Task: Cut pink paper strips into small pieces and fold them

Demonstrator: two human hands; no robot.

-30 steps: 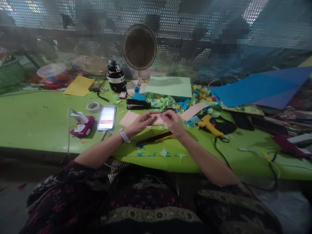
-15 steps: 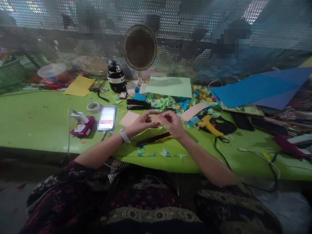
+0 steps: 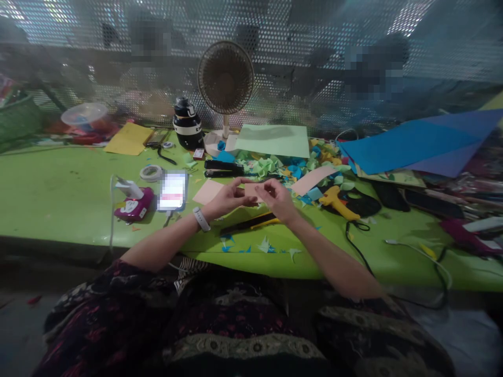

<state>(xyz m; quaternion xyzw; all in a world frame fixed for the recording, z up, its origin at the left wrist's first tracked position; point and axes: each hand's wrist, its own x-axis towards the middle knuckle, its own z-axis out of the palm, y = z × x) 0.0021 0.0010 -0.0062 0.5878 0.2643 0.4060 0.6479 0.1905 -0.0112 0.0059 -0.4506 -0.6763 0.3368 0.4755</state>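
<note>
Both my hands meet above the green table (image 3: 58,188), pinching a small pink piece of paper (image 3: 250,190) between them. My left hand (image 3: 226,198), with a white watch on the wrist, grips its left side. On the other side my right hand (image 3: 280,199) has its fingers curled round the paper's right end. A pink sheet (image 3: 206,191) lies flat just behind my left hand. Right under my hands lies a black and yellow cutter (image 3: 249,222), with small paper scraps (image 3: 264,244) in front of it.
A phone (image 3: 172,190), a tape roll (image 3: 151,172), a black stapler (image 3: 222,167), a yellow glue gun (image 3: 337,201) and a pile of coloured paper bits (image 3: 275,163) surround my hands. A small fan (image 3: 225,78), a dark bottle (image 3: 187,124) and blue sheets (image 3: 416,141) stand behind. Cables trail right.
My hands have drawn slightly closer together on the pink paper and lifted it a little off the table. Nothing else has moved.
</note>
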